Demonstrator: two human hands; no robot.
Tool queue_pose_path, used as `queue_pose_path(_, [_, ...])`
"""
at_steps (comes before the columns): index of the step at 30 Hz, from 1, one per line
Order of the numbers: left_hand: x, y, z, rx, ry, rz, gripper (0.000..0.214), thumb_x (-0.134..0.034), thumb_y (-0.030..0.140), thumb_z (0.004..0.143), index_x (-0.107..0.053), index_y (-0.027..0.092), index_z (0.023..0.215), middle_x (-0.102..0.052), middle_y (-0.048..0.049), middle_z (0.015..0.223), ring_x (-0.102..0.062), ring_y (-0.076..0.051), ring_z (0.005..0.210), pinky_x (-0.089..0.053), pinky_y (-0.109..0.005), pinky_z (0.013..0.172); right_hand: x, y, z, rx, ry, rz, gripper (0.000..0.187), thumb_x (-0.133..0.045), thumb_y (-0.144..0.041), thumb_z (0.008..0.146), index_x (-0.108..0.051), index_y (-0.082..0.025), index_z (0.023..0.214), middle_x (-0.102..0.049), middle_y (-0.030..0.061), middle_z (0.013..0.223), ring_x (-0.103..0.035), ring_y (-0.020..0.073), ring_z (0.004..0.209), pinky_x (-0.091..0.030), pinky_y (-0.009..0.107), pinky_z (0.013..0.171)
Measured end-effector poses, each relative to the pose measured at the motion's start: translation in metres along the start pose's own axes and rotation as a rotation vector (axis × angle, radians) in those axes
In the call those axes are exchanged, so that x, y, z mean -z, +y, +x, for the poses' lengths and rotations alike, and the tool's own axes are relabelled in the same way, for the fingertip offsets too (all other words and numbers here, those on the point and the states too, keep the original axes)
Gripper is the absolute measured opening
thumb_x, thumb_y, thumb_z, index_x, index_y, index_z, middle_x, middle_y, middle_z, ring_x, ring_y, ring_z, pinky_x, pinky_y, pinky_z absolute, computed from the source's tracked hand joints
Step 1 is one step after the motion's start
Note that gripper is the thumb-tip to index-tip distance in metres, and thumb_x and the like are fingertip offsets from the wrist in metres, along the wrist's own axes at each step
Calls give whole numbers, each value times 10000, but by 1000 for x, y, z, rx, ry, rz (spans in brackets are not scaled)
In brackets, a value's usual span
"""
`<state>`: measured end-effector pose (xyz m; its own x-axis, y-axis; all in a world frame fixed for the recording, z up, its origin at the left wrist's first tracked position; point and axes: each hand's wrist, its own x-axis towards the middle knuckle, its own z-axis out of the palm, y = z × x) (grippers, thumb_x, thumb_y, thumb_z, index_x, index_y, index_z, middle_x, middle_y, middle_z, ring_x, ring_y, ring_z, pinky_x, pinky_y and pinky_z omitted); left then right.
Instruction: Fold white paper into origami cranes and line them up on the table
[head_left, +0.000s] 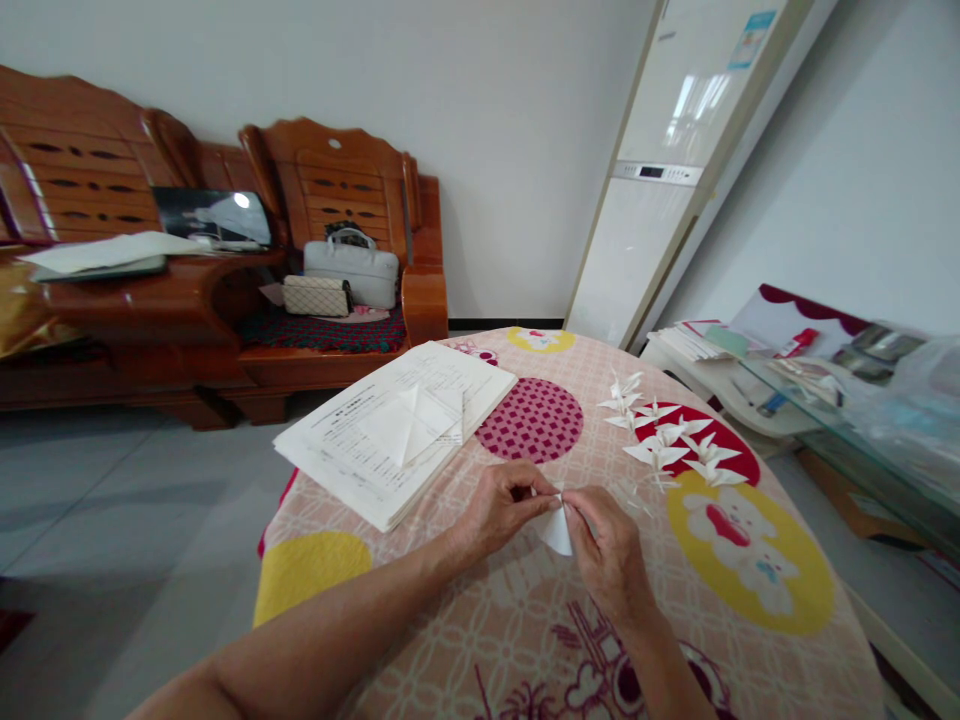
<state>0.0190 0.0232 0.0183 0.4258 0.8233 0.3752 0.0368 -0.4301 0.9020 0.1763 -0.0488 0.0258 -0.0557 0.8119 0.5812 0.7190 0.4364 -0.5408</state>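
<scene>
Both my hands meet over the near middle of the table, pinching a small folded piece of white paper (557, 532) between them. My left hand (504, 508) grips its upper left edge with thumb and forefinger. On the other side, my right hand (609, 548) is closed on the paper's upper right, its fingers hiding part of the fold. To the right lie several folded white paper cranes (656, 452), grouped close together. A stack of printed sheets (360, 480) rests at the left, with creased square paper (412, 425) on top of it.
A patterned cloth covers the round table (442, 620). Beyond it stand wooden chairs (337, 190), one with a grey bag (360, 272) on its seat. A tall white air conditioner (660, 130) is at the wall. At right is a glass-topped stand (847, 430) with clutter.
</scene>
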Motion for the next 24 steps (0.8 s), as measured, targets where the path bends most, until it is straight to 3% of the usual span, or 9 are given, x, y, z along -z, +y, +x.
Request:
queue_pose_path(10, [1,-3,-2,-80,-14,31,173,-702,296,802,-720,137,736,-643,-31,675,-540,-102,617,-374,-209,574,0,1,1,27,15,-10,165,-464,-165,925,-628,-184,915,-648,61,833,-596,184,793,-481,290,708])
queue_pose_path(16, [4,1,-1,-46,-21,94,142,-715,261,781,-704,133,721,-620,-9,643,-488,-80,562,-342,-191,524,1,1,0,31,-2,7,169,-466,-158,930,-632,-188,937,-647,63,846,-592,185,802,-483,298,718])
queue_pose_path(21, [6,2,-1,-65,-69,90,221,-686,272,814,-728,169,1005,-649,-22,731,-516,-90,595,-383,-194,549,2,2,1,60,-14,26,166,-473,-143,927,-635,-179,926,-633,62,833,-584,181,800,-474,291,712])
queue_pose_path(24, [7,3,-1,-116,-99,125,182,-661,278,841,-743,168,961,-662,-45,782,-551,-106,665,-401,-204,596,2,3,1,73,-11,20,166,-475,-137,919,-637,-172,920,-632,63,826,-584,181,794,-469,289,706])
